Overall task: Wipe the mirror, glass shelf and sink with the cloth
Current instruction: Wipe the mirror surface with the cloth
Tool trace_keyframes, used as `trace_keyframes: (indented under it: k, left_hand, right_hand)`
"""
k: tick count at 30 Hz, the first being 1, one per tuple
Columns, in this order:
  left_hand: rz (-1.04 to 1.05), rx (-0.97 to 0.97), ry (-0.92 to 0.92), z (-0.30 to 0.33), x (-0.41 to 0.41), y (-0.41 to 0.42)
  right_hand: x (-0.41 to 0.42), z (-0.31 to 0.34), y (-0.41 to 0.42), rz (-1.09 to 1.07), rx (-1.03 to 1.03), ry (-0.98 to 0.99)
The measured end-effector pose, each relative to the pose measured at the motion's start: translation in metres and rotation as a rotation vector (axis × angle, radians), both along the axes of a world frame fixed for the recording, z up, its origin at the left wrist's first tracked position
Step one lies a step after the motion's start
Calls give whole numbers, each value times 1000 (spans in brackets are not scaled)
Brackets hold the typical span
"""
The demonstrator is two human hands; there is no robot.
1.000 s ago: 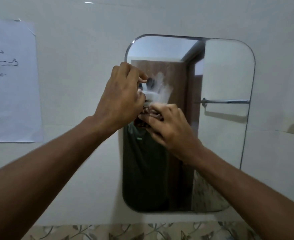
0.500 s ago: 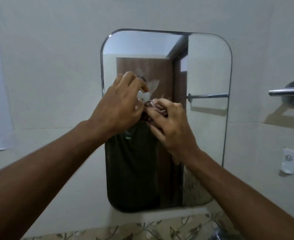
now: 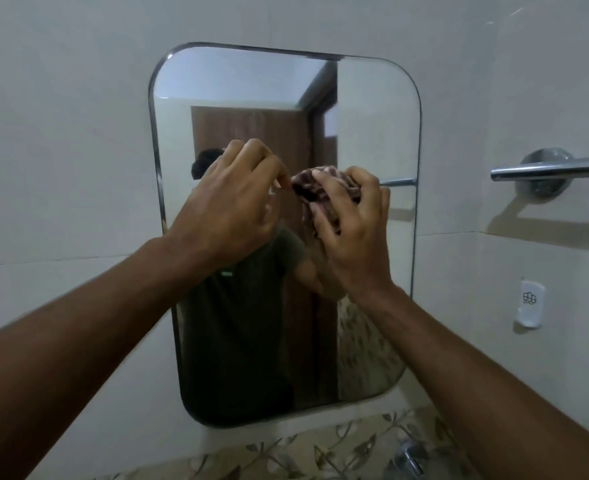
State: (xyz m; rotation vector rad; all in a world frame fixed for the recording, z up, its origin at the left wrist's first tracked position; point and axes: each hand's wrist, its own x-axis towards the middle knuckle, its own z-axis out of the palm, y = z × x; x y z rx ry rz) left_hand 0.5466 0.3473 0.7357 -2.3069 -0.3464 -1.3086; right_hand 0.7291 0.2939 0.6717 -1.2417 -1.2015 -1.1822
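- The cloth [image 3: 324, 192] (bunched, dark checked) is gripped by the curled fingers of the right hand [image 3: 348, 230] before the mirror [image 3: 244, 84], near its middle.
- One cloth edge appears pinched by the left hand [image 3: 230, 206].

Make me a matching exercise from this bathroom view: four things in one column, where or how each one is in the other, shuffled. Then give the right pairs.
Things:
1. cloth
2. towel bar
3. white hook
4. left hand

Places or states:
A. mounted on the wall right of the mirror, high up
B. bunched in the right hand
C. stuck on the wall below the bar
D. fingers curled, fingertips pinched beside the cloth

Pairs: 1-B, 2-A, 3-C, 4-D
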Motion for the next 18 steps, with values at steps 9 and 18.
trace_keyframes:
  k: [9, 18]
  left_hand:
    - [15, -16, -36, 0, -1, 1]
    - [72, -5, 3, -6, 5, 2]
  right_hand:
    - [22, -34, -11, -67, -55, -44]
    - [29, -39, -19, -62, -121, -19]
